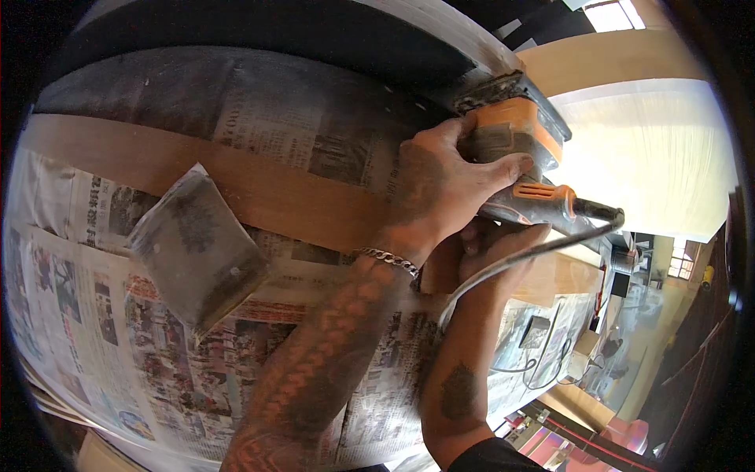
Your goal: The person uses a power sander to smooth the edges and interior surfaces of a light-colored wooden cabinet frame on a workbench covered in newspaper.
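Observation:
An orange and black electric sander (511, 130) is tilted on its side, its dark sanding pad against the edge of a long pale board (440, 31). My left hand (440, 169) wraps round the sander's body, the thumb stretched across its top. Below it, my right hand (507, 248) curls under the rear end of the sander, its fingers partly hidden. A grey cord (543, 245) leaves the sander's end and loops down over my right wrist. Left of my forearms lies a worn, grey, dusty sheet of sandpaper (200, 248).
Dusty newspaper (197, 362) covers the work surface. A brown wooden strip (299, 208) runs across it beneath my left wrist. A bright, pale panel (637, 157) stands at the right. Farther right are a small dark square pad (535, 332) and thin cables.

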Available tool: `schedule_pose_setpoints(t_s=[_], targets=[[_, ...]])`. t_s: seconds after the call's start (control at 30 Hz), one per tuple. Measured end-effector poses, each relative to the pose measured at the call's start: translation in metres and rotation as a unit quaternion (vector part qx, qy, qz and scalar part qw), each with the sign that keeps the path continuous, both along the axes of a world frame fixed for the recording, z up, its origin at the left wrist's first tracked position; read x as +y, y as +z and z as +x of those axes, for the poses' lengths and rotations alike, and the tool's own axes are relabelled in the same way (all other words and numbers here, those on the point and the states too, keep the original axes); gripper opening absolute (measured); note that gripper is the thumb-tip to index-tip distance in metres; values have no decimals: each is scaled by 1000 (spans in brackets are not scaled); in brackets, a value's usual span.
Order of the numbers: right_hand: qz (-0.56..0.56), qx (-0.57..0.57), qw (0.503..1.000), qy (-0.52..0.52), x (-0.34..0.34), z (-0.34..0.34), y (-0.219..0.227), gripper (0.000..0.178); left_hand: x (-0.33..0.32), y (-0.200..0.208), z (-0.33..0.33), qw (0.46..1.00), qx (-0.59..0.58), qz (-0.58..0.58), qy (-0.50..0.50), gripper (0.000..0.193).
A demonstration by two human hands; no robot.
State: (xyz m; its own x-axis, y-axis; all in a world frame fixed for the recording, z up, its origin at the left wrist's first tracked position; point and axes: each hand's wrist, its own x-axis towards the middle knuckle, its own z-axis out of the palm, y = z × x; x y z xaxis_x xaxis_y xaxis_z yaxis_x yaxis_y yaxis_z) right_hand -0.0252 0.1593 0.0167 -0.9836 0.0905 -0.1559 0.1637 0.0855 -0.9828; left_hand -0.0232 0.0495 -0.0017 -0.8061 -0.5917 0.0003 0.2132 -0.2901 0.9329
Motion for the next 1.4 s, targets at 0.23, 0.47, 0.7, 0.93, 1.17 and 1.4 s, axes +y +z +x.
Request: schedule_pose_setpoints(t_s=[0.23, 0.47, 0.7, 0.93, 1.17, 1.4], targets=[[37, 94, 994, 30, 26, -19, -32, 65, 2, 2, -1, 1000, 22, 0, 0, 59], [-57, 36, 997, 23, 28, -17, -33, 50, -5, 10, 7, 999, 10, 45, 8, 64], [168, 63, 984, 1, 14, -11, -25, 59, -14, 13, 15, 996, -89, -1, 31, 68], [175, 62, 982, 35, 17, -12, -30, 59, -15, 11, 15, 992, -120, -22, 23, 69], [82, 57, 995, -21, 17, -13, -27, 61, -10, 20, 12, 991, -127, -36, 10, 69], [341, 132, 931, 24, 32, -14, -36, 44, -5, 9, 6, 998, -56, -10, 11, 70]])
